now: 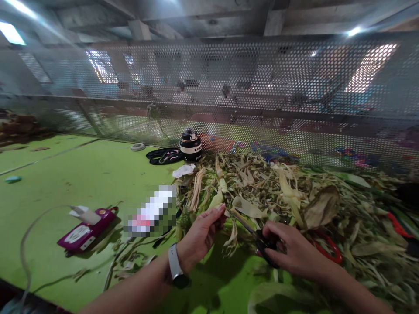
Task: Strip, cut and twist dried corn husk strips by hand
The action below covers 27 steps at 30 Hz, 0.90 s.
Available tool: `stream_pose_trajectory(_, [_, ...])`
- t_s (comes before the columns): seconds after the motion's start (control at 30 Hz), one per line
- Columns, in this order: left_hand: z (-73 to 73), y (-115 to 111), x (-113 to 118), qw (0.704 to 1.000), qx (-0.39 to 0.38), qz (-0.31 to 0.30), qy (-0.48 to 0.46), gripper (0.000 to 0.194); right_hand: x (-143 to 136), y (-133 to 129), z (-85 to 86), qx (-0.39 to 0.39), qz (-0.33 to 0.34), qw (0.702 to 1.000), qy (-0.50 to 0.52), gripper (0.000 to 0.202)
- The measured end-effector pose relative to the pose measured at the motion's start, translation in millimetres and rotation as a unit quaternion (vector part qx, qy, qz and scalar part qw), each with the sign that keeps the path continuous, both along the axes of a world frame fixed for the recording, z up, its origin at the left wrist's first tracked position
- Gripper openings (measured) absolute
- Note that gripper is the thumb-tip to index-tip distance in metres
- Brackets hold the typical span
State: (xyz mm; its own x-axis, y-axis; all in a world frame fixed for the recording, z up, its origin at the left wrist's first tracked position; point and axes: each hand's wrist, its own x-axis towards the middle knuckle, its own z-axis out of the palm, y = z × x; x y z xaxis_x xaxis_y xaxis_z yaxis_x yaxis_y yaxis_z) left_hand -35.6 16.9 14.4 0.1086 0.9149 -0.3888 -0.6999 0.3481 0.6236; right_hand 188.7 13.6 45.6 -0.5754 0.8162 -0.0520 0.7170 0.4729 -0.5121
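Black-handled scissors (251,230) slanting, tips near a pale husk piece (226,213)

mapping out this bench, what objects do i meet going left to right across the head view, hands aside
teal scrap, purple device, ring-shaped roll, dark bottle, black-handled scissors, red loop

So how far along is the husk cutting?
Partway, at a guess. Done: narrow strips lie through the heap, apparently already split or cut. In hand: left hand pinches a small pale piece; right hand holds scissors angled toward it. Left: broad leaves in there look whole. Can't tell the proportion.
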Motion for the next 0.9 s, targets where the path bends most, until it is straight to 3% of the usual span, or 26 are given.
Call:
stream_pose_trajectory(0.33, [0.3,2.1,-2.8,1.0,0.006,0.02,0.004,0.014,2.2,3.3,-1.1,-0.028,-0.026,0.997,0.063,0.017])
stream_pose_trajectory(0.67, [-3.3,7.0,-2.7,0.998,0.01,0.056,0.013,0.019,1.0,-0.2,2.4,-0.208,-0.021,0.972,0.104,0.03])
stream_pose_trajectory(0.9, [-5.9,2.2,-3.4,0.999,0.036,0.026,0.017,0.016,-0.8,2.4,-0.6,-0.234,-0.017,0.964,0.125,0.028])
